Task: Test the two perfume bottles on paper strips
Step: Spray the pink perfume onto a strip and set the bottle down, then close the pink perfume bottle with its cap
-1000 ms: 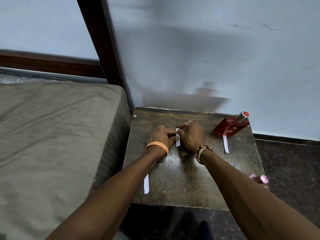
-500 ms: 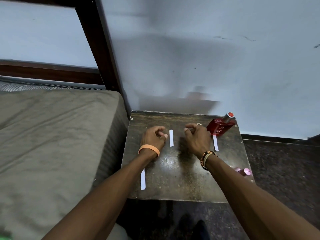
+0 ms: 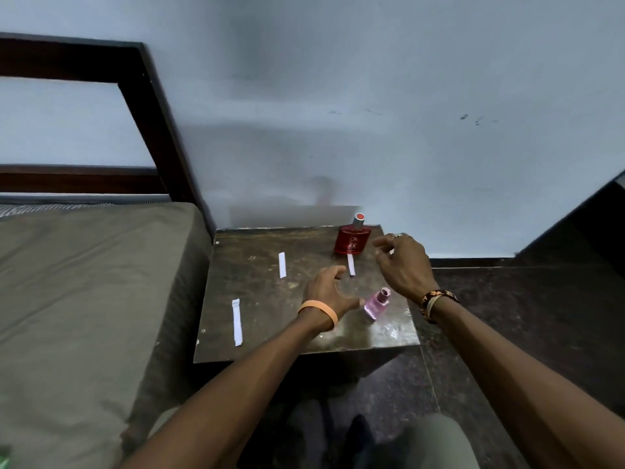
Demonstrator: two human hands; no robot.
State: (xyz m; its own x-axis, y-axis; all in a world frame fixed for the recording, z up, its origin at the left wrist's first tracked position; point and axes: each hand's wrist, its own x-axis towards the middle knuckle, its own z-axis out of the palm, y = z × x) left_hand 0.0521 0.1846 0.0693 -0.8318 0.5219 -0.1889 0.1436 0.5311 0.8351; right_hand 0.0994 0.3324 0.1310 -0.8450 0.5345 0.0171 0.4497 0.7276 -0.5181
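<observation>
Dark tabletop: small square table (image 3: 270,319), scuffed and glossy, pushed against a pale blue-grey wall (image 3: 372,96), lit with a wet-looking glare at the near right corner.
Room: olive-brown mattress (image 3: 84,282) pressed against the table's left side; dark wooden bed frame (image 3: 148,103) rising behind it; dark speckled floor (image 3: 507,316) to the right.
Red bottle (image 3: 351,239): upright at the far right corner of the table, silver neck topped by a red cap, close to the wall.
Pink bottle (image 3: 376,304): smaller, near the table's right edge, appearing tilted from this angle, cap on.
Far strip (image 3: 282,265): white paper, flat on the table, left of the red bottle and well apart from it.
Right strip (image 3: 351,264): white paper, flat, its far end just below the red bottle's base.
Near strip (image 3: 237,321): white paper, flat by the left front of the table, well apart from both bottles.
Left hand (image 3: 329,292): orange band (image 3: 319,311) at the wrist, fingers curled into a loose half-open cup, nothing gripped, thumb tip just beside the pink bottle; contact cannot be told.
Right hand (image 3: 402,265): beaded band (image 3: 434,301) at the wrist, ring on one finger, raised over the table's right edge, fingers spread and loosely bent, empty, near the red bottle but apart from it.
Foreground: both bare forearms reaching in from the bottom edge, light trousers below.
</observation>
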